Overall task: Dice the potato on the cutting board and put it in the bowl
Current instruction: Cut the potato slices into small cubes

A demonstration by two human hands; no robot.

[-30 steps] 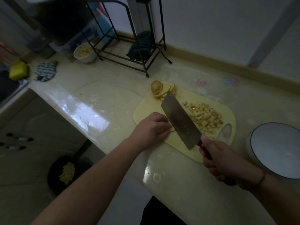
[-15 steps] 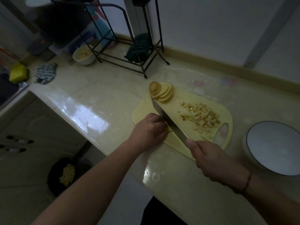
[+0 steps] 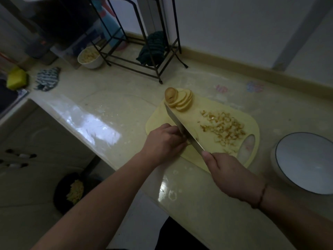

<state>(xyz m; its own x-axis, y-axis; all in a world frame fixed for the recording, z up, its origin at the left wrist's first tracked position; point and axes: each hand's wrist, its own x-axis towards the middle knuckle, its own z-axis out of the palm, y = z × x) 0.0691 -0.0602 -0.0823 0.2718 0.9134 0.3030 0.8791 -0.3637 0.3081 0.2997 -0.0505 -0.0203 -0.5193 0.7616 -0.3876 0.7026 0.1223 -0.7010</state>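
Observation:
A yellow cutting board (image 3: 203,160) lies on the counter. Sliced potato rounds (image 3: 180,100) fan out at its far left corner, and a heap of diced potato (image 3: 223,129) covers its right half. My right hand (image 3: 228,175) grips the handle of a cleaver (image 3: 182,127), whose blade stands edge-down across the board's left part. My left hand (image 3: 164,141), fingers curled, presses down on potato pieces right against the blade; those pieces are hidden under the hand. An empty white bowl with a dark rim (image 3: 306,161) stands to the right of the board.
A black wire rack (image 3: 144,56) with a dark cloth stands at the back. A small white bowl of diced potato (image 3: 90,57), a striped cloth (image 3: 47,81) and a yellow sponge (image 3: 17,80) sit far left. A dark pan with food (image 3: 75,192) lies on the floor below the counter edge.
The cleaver has turned from flat and raised to edge-down beside my left hand. My right hand has shifted left with it; my left hand stays put.

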